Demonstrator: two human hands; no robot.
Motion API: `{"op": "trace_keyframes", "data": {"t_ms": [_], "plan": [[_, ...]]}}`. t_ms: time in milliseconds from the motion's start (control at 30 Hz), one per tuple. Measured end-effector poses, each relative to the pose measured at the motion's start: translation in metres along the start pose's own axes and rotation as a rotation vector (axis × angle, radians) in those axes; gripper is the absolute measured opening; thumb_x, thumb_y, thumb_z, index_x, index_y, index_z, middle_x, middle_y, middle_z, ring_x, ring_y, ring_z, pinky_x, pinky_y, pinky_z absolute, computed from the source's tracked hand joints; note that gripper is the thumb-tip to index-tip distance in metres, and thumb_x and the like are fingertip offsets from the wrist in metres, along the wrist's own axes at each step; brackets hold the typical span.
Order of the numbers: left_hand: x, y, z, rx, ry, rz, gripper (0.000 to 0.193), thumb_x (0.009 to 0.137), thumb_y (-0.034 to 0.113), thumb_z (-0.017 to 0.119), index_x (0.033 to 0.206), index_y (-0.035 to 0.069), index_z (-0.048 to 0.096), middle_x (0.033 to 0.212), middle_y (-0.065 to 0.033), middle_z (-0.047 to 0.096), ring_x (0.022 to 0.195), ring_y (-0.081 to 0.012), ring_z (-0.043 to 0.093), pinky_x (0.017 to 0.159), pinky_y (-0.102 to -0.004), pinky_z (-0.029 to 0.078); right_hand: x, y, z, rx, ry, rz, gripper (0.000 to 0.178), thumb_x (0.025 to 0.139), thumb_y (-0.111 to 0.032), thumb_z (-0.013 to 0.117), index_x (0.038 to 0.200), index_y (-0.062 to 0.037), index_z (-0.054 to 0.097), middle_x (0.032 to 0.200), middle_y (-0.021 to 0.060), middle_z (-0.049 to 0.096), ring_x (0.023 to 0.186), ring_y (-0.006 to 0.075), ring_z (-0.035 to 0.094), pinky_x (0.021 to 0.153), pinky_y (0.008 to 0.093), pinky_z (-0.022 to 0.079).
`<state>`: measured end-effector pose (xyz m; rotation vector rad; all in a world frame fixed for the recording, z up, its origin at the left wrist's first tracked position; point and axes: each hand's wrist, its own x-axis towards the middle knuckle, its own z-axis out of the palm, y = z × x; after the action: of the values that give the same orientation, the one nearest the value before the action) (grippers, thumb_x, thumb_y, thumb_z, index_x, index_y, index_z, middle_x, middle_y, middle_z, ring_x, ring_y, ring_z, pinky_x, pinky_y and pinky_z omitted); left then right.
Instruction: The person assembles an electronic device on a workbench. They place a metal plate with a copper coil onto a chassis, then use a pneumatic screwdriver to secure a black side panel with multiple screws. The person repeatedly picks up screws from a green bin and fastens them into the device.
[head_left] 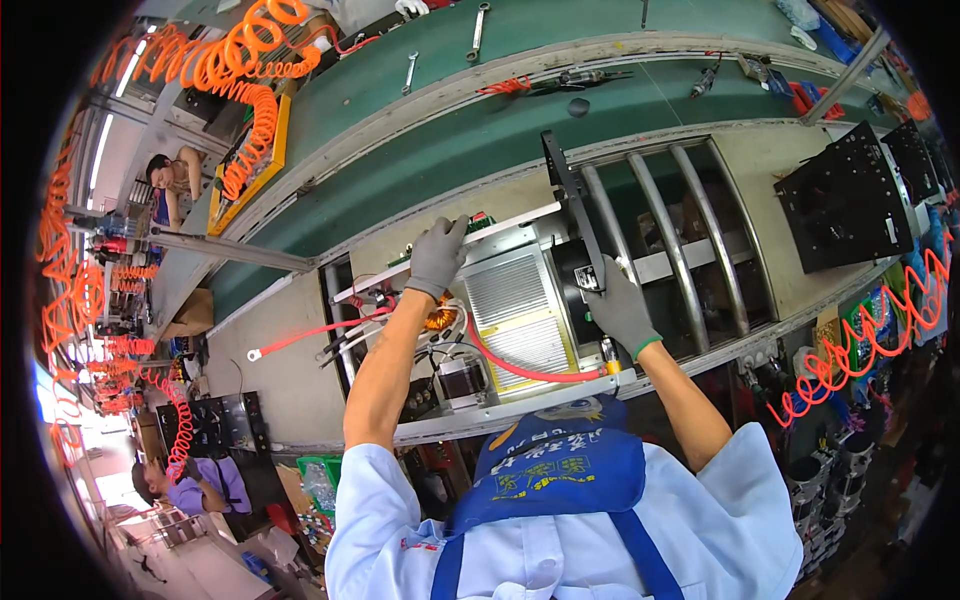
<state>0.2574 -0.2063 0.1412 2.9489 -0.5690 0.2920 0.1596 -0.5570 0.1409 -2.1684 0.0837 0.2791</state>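
Observation:
An open metal chassis (pixel 520 395) lies on the bench before me, with a ribbed silver heat sink (pixel 508 305) inside it. My left hand (pixel 437 258), in a grey glove, is closed over the far side rail (pixel 510 222), next to a green circuit board (pixel 481 221). At the right end stands a black end panel (pixel 572 185). My right hand (pixel 620 310), gloved too, is closed on this panel's near part beside a black fan (pixel 572 280); its fingertips are partly hidden. A red cable (pixel 500 368) curves over the heat sink to the near right corner. A copper-coloured coil (pixel 440 318) sits below my left wrist.
Metal rollers (pixel 665 240) span a gap right of the chassis. Black perforated panels (pixel 840 200) stand farther right. Wrenches (pixel 479 32) and a screwdriver (pixel 595 76) lie on the green shelves beyond. Orange coiled hoses (pixel 250 60) hang at left. Two other people are at the far left.

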Motion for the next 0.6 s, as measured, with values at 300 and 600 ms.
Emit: {"op": "trace_keyframes", "data": {"t_ms": [300,600], "plan": [[0.010,0.005,-0.004,-0.117,-0.085,-0.002,0.052,0.086,0.030,0.073,0.133,0.014,0.060,0.099,-0.0122,0.062,0.080,-0.0339,0.068,0.069,-0.0472,0.056,-0.003,-0.010,0.002,-0.016,0.034,-0.032,0.066,0.084,0.001,0.059,0.148,-0.0060,0.042,0.114,0.0288,0.066,0.100,0.0485,0.066,0.085,0.0530,0.053],[0.018,0.004,-0.010,-0.143,-0.104,-0.033,0.055,0.086,0.038,0.075,0.133,0.013,0.061,0.099,-0.0109,0.061,0.083,-0.0318,0.068,0.071,-0.0453,0.056,0.002,-0.002,0.002,-0.061,0.050,-0.088,0.063,0.087,-0.005,0.061,0.148,-0.0043,0.045,0.117,0.0272,0.067,0.103,0.0468,0.067,0.086,0.0524,0.054]]}}
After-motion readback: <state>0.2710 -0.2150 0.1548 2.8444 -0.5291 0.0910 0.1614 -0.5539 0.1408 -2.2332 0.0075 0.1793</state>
